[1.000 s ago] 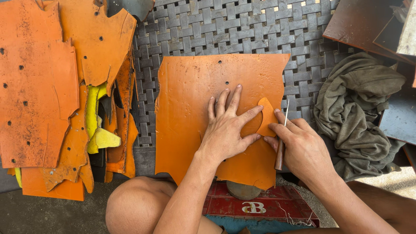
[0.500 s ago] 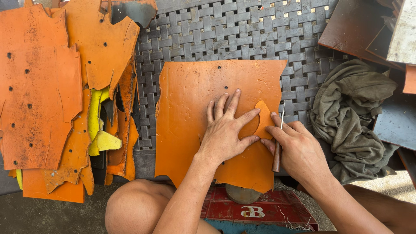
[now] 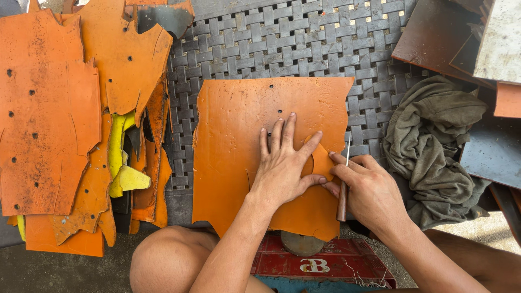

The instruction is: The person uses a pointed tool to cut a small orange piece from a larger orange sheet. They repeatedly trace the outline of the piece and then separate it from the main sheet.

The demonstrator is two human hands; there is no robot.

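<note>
— Blade tip first: can you see where the awl-like knife (image 3: 343,184) ends?
— Only partly. Its brown wooden handle sits in the right hand (image 3: 369,192), fingers clamped round it; the thin metal shaft rises past the fingertips, and the working point is too fine to make out.
— And the left hand (image 3: 283,165)?
— Flat, fingers spread apart, pressing a small orange template (image 3: 320,160) onto the large orange leather sheet (image 3: 244,141). The palm hides most of the template.
— Where does the sheet lie?
— On the grey woven mat (image 3: 282,43), in the middle, its lower edge covering part of a round disc (image 3: 301,244) on a red board (image 3: 320,263).
— What surrounds it?
— One pile of orange leather offcuts (image 3: 54,119) to the left, with yellow scraps (image 3: 120,163) wedged in it; how many pieces, I cannot tell. One crumpled olive cloth (image 3: 434,146) to the right. Dark sheets (image 3: 439,38) at the top right are cut off by the frame. A bare knee (image 3: 168,260) sits below.
</note>
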